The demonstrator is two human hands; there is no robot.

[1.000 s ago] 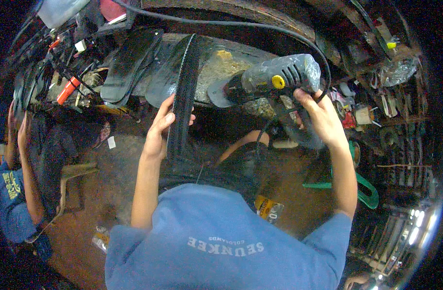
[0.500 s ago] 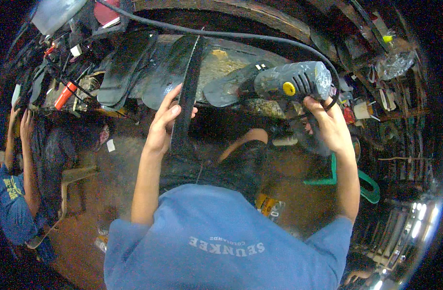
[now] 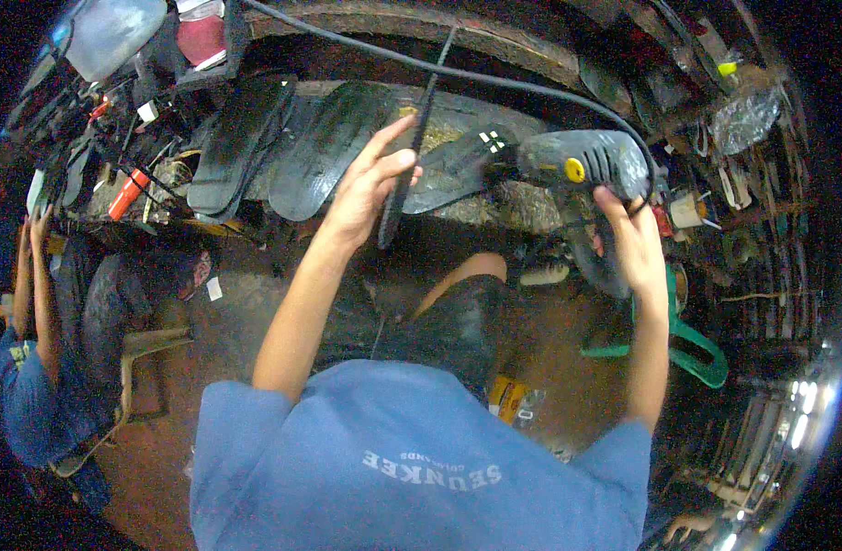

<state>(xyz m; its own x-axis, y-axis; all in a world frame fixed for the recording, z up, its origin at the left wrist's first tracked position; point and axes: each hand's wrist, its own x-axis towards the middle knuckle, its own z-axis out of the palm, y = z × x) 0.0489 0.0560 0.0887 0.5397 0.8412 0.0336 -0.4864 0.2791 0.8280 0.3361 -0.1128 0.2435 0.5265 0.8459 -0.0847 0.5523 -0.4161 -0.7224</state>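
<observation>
Your left hand pinches a black strip between thumb and fingers, the strip tilted and seen nearly edge-on above the front of the bench. Your right hand grasps a grey power tool (note its yellow knob), with the nose toward the strip. A dark cable arches across the far side and crosses the strip's upper part in your view; whether they touch, you cannot tell. Dark flat pieces crowd the bench: one between strip and tool, two more to the left. Farther left lies an orange tube, near a co-worker in a blue shirt. A green plastic chair stands beyond your right forearm.
</observation>
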